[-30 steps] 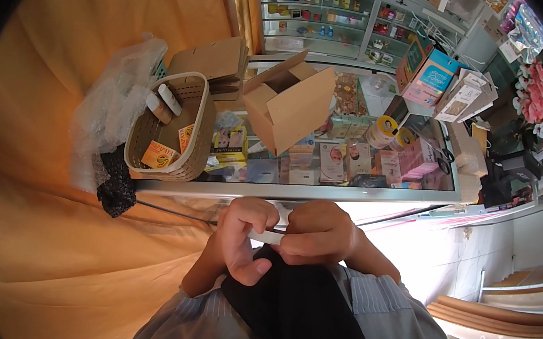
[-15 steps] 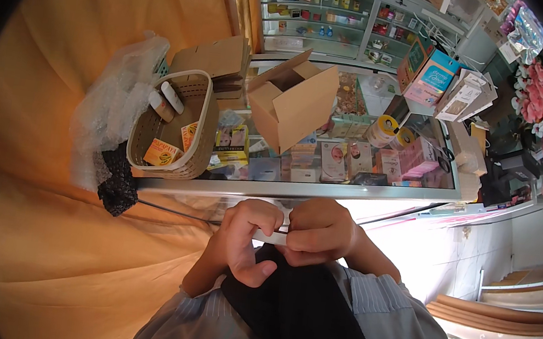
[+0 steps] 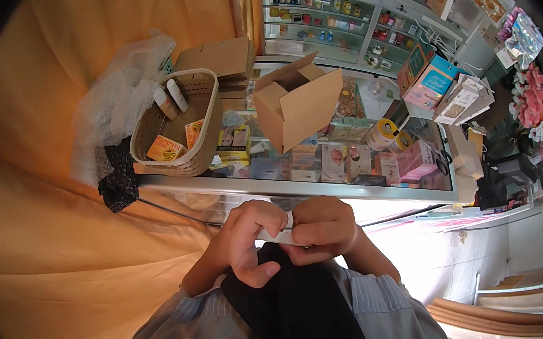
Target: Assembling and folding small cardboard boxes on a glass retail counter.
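Small flat white object (image 3: 277, 236): pinched between both hands, left hand (image 3: 246, 242) and right hand (image 3: 322, 227), near the chest. Glass display tabletop (image 3: 296, 184): open brown cardboard box (image 3: 297, 105), beige woven plastic basket (image 3: 181, 126). Orange curtain (image 3: 84, 48) left; glass-fronted shelves (image 3: 315, 20) behind.

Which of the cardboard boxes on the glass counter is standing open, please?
The large brown cardboard box mid-counter: its flaps stand open, whereas the cardboard behind the basket lies flattened.

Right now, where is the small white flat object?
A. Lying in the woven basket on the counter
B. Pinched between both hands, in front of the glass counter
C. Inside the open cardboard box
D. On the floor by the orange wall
B: the left hand and right hand meet on the small white flat object, below the glass counter edge.
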Available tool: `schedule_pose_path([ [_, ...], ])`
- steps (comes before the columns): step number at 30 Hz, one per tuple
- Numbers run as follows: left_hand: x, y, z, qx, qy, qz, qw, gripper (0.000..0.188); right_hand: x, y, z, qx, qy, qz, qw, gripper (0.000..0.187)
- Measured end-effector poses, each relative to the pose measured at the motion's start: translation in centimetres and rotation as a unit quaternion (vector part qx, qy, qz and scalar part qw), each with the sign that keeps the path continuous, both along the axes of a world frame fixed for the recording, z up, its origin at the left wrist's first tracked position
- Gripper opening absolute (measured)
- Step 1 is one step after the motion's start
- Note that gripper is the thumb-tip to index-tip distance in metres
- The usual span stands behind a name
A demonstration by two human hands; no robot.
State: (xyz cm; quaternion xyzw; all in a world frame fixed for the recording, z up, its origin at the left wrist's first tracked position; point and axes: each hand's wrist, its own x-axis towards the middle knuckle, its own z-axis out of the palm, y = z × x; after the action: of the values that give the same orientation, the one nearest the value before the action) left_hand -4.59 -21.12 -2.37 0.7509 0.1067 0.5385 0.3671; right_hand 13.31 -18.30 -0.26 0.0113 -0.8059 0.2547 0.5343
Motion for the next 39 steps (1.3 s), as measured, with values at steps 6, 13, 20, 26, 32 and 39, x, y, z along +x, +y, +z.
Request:
schedule_pose_path([
  [6, 0.1, -0.3, -0.1, -0.033, -0.007, 0.031, 0.999, 0.047, 0.0, -0.1, -0.6, 0.011, 0.027, -0.031, 0.999, 0.024],
  [13, 1.3, 0.4, -0.2, 0.016, -0.065, 0.020, 0.998, 0.043, 0.6, -0.8, -0.6, -0.094, 0.034, -0.054, 0.994, 0.029],
  [20, 1.2, 1.8, 1.9, 0.142, 0.001, 0.022, 0.990, 0.026, 0.8, -0.6, 0.0, -0.070, 0.053, -0.052, 0.995, 0.033],
  [26, 1.6, 1.9, 1.4, 0.149, -0.028, 0.036, 0.988, 0.024, 0.9, -0.7, -0.4, -0.072, 0.037, -0.052, 0.995, 0.034],
  [32, 1.8, 2.2, 0.5, 0.175, -0.083, 0.036, 0.980, 0.024, 0.8, -0.7, -0.5, -0.070, 0.043, -0.022, 0.996, 0.034],
  [39, 2.5, 1.0, -0.8, 0.088, -0.147, 0.030, 0.985, 0.029, 1.2, -0.9, -0.1, -0.099, 0.014, -0.045, 0.994, 0.027],
])
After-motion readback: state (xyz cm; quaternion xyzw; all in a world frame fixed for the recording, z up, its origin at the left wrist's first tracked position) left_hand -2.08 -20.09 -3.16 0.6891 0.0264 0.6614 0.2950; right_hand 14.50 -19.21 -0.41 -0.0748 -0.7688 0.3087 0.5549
